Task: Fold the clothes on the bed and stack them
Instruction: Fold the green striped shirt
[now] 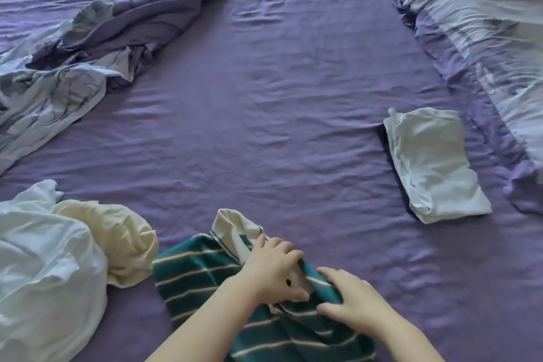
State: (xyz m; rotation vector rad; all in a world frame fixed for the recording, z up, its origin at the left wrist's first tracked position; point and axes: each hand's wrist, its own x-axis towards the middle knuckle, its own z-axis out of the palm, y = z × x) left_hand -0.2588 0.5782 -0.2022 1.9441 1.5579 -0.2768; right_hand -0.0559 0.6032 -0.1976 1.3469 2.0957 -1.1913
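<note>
The bed sheet [264,114] is plain purple. The polo shirt [194,270] is teal with thin white stripes and a white collar. The folded garment [432,161] is pale blue, over something dark. The crumpled duvet [97,35] is purple and light blue with a leaf print.

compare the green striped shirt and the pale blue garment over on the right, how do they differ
The green striped shirt is dark teal with white stripes and a white collar; the pale blue garment is plain and light. The striped shirt is rumpled and unfolded, gripped by the left hand and right hand; the pale blue garment is folded into a neat rectangle, untouched. The striped one lies nearest the person, the pale one farther right. Both rest on the purple sheet.
</note>
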